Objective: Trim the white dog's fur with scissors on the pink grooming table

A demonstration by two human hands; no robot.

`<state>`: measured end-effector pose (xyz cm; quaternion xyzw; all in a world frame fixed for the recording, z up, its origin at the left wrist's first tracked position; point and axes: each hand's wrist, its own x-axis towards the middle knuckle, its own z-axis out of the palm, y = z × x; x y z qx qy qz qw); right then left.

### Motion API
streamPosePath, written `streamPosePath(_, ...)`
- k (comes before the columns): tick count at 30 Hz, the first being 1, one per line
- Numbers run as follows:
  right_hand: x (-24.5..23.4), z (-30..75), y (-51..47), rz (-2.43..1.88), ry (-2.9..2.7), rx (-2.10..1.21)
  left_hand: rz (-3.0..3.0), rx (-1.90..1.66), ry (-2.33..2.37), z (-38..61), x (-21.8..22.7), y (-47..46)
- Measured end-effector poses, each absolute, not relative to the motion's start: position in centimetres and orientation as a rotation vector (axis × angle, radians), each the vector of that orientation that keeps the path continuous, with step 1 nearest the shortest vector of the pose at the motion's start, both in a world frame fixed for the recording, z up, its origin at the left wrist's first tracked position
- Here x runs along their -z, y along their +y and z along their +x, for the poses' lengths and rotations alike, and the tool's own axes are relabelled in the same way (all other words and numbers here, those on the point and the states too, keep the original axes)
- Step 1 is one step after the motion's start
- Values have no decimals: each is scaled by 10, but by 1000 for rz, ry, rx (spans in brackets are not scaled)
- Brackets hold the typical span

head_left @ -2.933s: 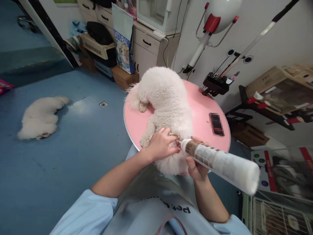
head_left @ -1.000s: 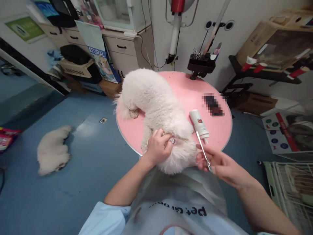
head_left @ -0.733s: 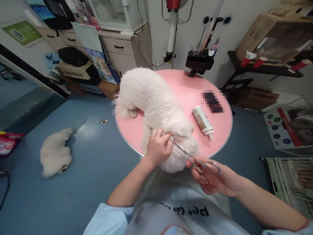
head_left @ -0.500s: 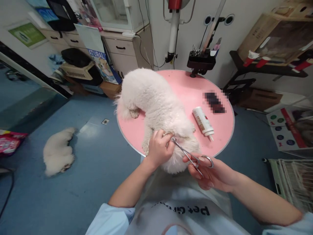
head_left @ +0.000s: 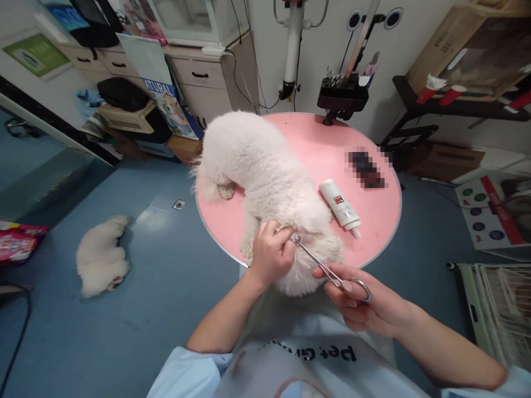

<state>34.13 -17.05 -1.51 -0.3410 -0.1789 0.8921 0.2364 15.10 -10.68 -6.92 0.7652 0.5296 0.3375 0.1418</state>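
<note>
blue flooring [head_left: 136, 320] is spread across the left of the frame, and a round pink table [head_left: 307, 138] is set at centre. on it a white dog [head_left: 261, 160] is stretched across the middle of the frame; its coat is short and tightly curled along the back, wispier at the lower end. a second white dog [head_left: 103, 257] is seen on the floor at left. in a dark holder [head_left: 343, 99] at upper right, metal-handled tools [head_left: 332, 76] are kept upright. at lower centre, fur is gripped by the bent fingers of the left hand [head_left: 269, 257]; by those of the right hand [head_left: 365, 301], a metal tool [head_left: 319, 262] is grasped at its ringed handles. right of centre, a white bottle [head_left: 340, 205] is laid on its side, its contents hidden. the tool's slim tip is set beside the left fingertips. compared with half a second ago, the bottle has been rolled, a red-marked label now turned up, and the tool's handles, then spread, are drawn together.
</note>
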Motion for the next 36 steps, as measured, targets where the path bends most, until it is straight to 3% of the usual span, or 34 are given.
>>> streamPosePath(13, 12, 337, -170, -1059, -451, -2392, 2130, -1059, 1519, 154, 71, -107)
streamPosePath(36, 22, 341, -183, -775, -332, -2424, 2226, -1059, 1624, 159, 70, -106)
